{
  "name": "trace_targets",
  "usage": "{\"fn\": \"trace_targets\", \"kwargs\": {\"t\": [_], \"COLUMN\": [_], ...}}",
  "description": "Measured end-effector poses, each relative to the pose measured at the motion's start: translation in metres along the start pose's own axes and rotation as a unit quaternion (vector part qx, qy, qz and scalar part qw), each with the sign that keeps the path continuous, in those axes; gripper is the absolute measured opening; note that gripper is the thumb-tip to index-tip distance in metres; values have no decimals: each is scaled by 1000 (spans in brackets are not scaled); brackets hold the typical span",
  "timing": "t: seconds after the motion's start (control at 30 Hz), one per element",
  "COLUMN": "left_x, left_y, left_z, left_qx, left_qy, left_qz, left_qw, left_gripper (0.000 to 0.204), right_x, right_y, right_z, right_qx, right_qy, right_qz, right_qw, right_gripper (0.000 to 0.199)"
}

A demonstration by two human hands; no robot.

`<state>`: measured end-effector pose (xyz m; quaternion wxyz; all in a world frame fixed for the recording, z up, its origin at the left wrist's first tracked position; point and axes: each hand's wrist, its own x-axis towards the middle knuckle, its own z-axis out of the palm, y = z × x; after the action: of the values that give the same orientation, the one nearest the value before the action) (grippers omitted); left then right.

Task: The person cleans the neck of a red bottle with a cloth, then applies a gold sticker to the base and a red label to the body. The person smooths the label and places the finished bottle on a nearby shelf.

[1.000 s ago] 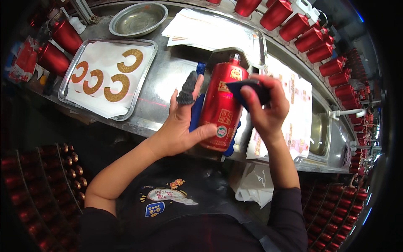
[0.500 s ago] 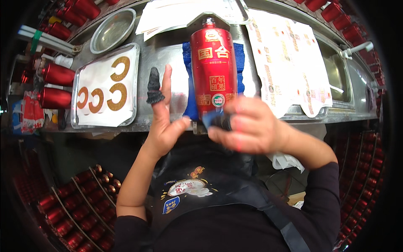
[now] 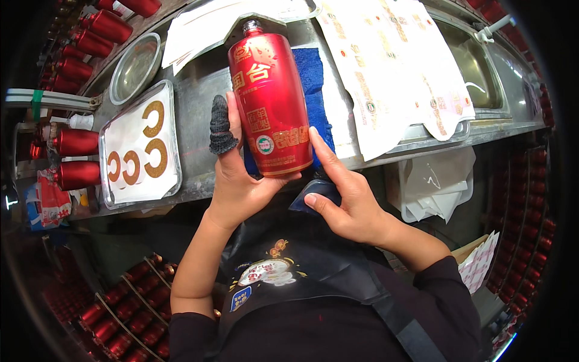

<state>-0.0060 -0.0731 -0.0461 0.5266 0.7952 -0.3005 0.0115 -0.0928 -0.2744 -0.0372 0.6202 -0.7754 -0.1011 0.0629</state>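
Observation:
A red bottle (image 3: 270,108) with gold lettering and a small round green-and-white sticker is tilted, its neck pointing away from me, over a blue cloth (image 3: 313,96). My left hand (image 3: 238,187) cradles its left side and base, thumb under the bottom edge. Black knit covering (image 3: 221,127) wraps one finger of that hand. In my right hand (image 3: 353,211) a thin dark-blue scraper (image 3: 316,194) is pinched under the thumb. The right index finger reaches up and rests against the bottle's lower right side. My other right fingers are mostly hidden.
A tray (image 3: 175,175) with gold C-shaped stickers on white sheet lies left, below a metal bowl (image 3: 136,67). Printed label sheets (image 3: 392,78) cover the right, beside a sink (image 3: 467,57). Red bottles (image 3: 78,142) stand left; racks of them (image 3: 129,308) sit below.
My left hand has closed in on the bottle and now supports its base. My right hand has opened from a fist, its index extended to the bottle. The view has shifted and turned.

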Motion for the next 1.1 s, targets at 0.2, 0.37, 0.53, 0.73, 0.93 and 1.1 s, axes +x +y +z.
{"fn": "trace_targets", "kwargs": {"t": [0.2,0.37,0.53,0.73,0.93,1.1], "left_x": [1,1,-2,1,-6,-8], "left_y": [-3,-4,-1,-1,-3,-16], "left_z": [2,0,3,7,6,1], "left_qx": [-16,-19,-26,57,26,24], "left_qy": [1,-6,15,35,48,-13], "left_qz": [-9,-9,-26,-6,-14,-1], "left_qw": [1000,1000,999,998,998,1000], "left_gripper": [135,136,135,127,132,133], "right_x": [4,3,9,52,51,38], "right_y": [2,2,-17,-28,19,17], "right_z": [-3,-1,-13,12,-2,-10], "right_qx": [14,48,75,-116,-33,-3], "right_qy": [-13,-6,92,195,300,309], "right_qz": [36,57,77,-170,-15,36], "right_qw": [999,997,990,959,953,950], "right_gripper": [86,86,62,28,21,20]}}
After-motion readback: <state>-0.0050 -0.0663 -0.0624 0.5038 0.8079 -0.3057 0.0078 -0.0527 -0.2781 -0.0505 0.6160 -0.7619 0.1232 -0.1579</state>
